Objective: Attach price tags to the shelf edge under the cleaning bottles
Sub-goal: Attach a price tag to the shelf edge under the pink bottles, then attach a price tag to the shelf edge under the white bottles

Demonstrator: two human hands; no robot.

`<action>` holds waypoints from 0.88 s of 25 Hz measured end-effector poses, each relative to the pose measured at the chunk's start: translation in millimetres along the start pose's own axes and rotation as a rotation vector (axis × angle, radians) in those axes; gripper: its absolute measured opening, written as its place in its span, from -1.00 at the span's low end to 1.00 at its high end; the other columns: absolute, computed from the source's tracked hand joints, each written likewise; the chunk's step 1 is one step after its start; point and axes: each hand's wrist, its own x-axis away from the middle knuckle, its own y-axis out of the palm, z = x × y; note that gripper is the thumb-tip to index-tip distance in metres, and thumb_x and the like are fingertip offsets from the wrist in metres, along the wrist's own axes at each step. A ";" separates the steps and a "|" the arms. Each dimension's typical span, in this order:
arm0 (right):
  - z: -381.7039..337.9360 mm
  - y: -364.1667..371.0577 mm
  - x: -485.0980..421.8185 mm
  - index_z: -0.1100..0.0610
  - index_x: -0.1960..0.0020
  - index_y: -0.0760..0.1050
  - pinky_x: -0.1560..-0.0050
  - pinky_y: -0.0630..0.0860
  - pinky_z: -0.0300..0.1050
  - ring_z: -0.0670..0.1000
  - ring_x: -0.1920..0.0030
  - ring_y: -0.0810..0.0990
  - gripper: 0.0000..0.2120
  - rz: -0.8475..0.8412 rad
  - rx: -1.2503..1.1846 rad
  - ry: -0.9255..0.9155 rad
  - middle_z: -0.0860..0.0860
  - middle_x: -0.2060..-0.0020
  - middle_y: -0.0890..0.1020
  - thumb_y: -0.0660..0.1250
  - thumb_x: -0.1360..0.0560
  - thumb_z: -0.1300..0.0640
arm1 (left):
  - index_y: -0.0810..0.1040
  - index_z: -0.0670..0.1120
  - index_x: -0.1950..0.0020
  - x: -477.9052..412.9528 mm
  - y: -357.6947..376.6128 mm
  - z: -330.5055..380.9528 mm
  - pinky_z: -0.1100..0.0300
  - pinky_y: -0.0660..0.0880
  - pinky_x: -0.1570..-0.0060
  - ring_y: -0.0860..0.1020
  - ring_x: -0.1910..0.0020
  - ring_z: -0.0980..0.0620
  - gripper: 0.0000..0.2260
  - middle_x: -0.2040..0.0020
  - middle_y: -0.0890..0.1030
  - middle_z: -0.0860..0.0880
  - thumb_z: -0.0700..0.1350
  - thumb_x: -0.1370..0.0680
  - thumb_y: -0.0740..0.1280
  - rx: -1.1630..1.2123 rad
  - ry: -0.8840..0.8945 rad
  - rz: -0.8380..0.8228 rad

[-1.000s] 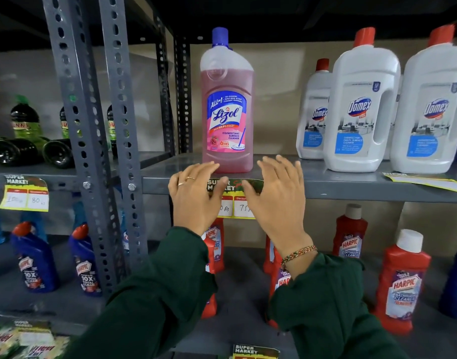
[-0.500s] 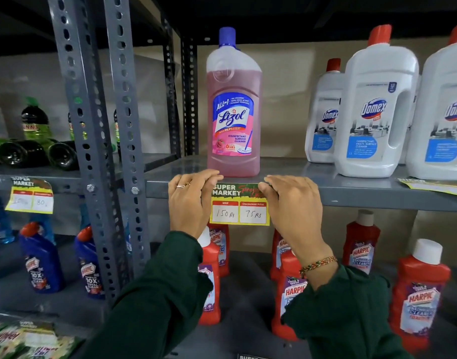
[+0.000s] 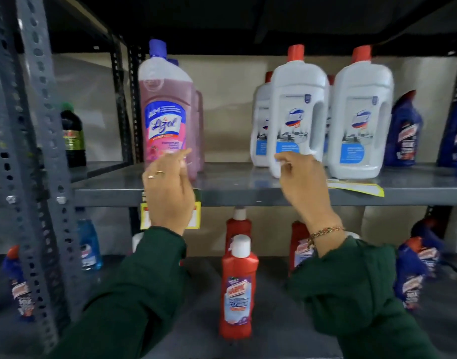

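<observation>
Both hands are raised in front of the grey metal shelf edge (image 3: 248,195), and neither has hold of anything. The left hand (image 3: 167,193) hangs before the front lip of the shelf with its fingers loosely curled and the forefinger stretched up toward the foot of the pink Lizol bottle (image 3: 166,110); two rings show on it. Behind this hand the yellow price tag (image 3: 196,216) hangs from the shelf edge directly below the Lizol bottle; only its borders show past the hand, and its figures cannot be read. The right hand (image 3: 304,187) is held further right, fingers bent inward in a loose, empty curl, its knuckles in front of the base of the nearer white Domex bottle (image 3: 298,117); whether it touches the bottle cannot be told. A beaded bracelet (image 3: 324,232) sits at that wrist above a dark green sleeve (image 3: 351,294). A second white Domex bottle (image 3: 359,120) stands to the right, and a loose yellow tag (image 3: 357,187) lies flat on the shelf top in front of it, one corner overhanging the edge. Red Harpic bottles (image 3: 239,288) stand on the shelf below. The frame is motion-blurred.
</observation>
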 end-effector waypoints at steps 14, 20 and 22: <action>130.8 -80.6 -9.9 0.23 -0.02 0.48 0.06 0.42 -0.18 0.08 0.05 0.53 -0.82 -0.096 -0.120 0.203 0.11 0.07 0.58 0.35 -0.42 0.25 | 0.53 -0.12 0.03 45.0 126.8 125.2 -0.04 0.25 0.15 0.52 0.15 -0.16 -0.65 0.13 0.64 -0.16 0.04 -0.57 0.03 -0.414 0.205 -0.460; 144.2 -106.6 12.9 0.15 -0.02 0.60 0.13 0.42 -0.49 -0.20 0.18 0.52 -0.80 -0.252 -0.458 -0.019 -0.02 0.19 0.58 0.42 -0.39 0.25 | 0.55 0.02 -0.10 37.9 125.2 165.2 -0.08 -0.03 -0.29 0.37 -0.23 0.03 -0.75 -0.03 0.58 0.04 0.04 -0.54 0.17 0.080 -0.036 -0.506; 153.9 -106.2 19.0 0.17 -0.02 0.60 0.11 0.40 -0.51 -0.17 0.19 0.52 -0.79 -0.213 -0.409 -0.100 0.05 0.18 0.62 0.42 -0.39 0.27 | 0.59 0.03 0.09 41.9 128.3 170.1 -0.07 -0.08 -0.30 0.41 -0.16 0.07 -0.84 0.11 0.56 0.10 0.02 -0.52 0.23 0.081 -0.068 -0.531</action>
